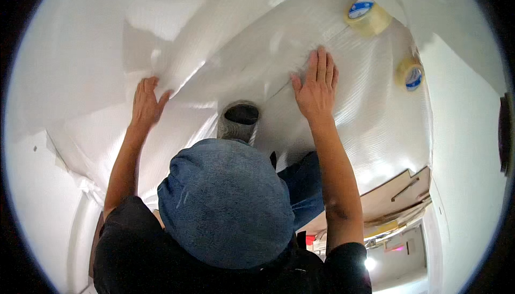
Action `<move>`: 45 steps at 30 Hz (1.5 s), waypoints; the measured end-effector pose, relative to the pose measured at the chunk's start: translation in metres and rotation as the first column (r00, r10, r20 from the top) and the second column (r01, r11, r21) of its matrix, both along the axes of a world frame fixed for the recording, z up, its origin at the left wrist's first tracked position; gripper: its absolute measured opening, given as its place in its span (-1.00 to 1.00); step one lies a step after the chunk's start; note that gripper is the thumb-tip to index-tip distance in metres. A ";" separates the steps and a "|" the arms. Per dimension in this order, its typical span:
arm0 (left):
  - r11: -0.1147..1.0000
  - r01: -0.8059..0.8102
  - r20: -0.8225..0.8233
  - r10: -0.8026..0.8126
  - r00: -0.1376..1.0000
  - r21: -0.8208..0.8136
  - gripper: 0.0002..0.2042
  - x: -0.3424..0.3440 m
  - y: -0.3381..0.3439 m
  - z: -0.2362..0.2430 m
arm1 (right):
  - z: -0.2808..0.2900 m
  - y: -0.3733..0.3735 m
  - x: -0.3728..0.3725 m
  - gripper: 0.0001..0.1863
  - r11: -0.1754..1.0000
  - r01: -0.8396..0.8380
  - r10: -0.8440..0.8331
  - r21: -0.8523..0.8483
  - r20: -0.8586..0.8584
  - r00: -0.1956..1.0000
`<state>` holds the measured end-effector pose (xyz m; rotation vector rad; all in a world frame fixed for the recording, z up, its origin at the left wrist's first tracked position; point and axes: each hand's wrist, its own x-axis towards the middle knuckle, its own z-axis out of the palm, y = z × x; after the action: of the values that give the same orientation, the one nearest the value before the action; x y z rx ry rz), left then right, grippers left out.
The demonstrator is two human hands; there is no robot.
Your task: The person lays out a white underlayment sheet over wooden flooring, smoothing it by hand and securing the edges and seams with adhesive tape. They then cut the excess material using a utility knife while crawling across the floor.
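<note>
A large sheet of white bubble wrap [365, 117] is spread over the surface in front of me. My right hand [316, 87] lies flat on it, palm down and fingers apart, holding nothing. My left hand [146, 103] also rests flat on the wrap, with its fingertips at the edge of a raised fold [214, 42] of the same sheet. Between my arms lies a rolled-up end of wrap [238, 120], and its dark hollow opening faces me. A blue denim cap [225, 203] and a black shirt fill the lower middle of the view.
Two rolls of clear packing tape sit on the wrap at the far right: one [367, 16] farther off, one [410, 74] nearer. Flat cardboard pieces [397, 192] lie at the lower right. More white sheet [64, 53] covers the left side.
</note>
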<state>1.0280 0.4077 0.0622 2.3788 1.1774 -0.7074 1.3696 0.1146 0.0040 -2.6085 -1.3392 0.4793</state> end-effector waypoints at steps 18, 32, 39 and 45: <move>0.948 0.274 -0.110 -0.259 0.960 0.160 -0.28 -0.051 -0.035 -0.001 | -0.017 0.022 -0.002 -0.34 0.998 -0.031 0.040 -0.062 0.153 0.987; 1.000 -0.004 0.221 0.009 0.975 -0.026 -0.34 0.017 -0.006 0.026 | 0.088 0.030 -0.029 -0.67 0.987 0.082 0.009 0.135 -0.565 0.825; 0.964 0.089 0.495 0.049 0.868 -0.250 -0.33 0.143 -0.030 0.026 | 0.082 0.022 -0.086 -0.64 0.985 0.170 -0.120 -0.021 -0.793 0.597; 0.874 0.135 0.589 0.194 0.784 -0.467 -0.32 0.232 -0.043 0.017 | 0.044 -0.075 -0.015 -0.65 0.865 0.500 -0.419 -0.043 -0.611 0.671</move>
<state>1.2604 0.3642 0.0795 1.9081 0.6413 -0.1276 1.3546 0.0396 0.0475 -2.2494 -0.4539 0.9848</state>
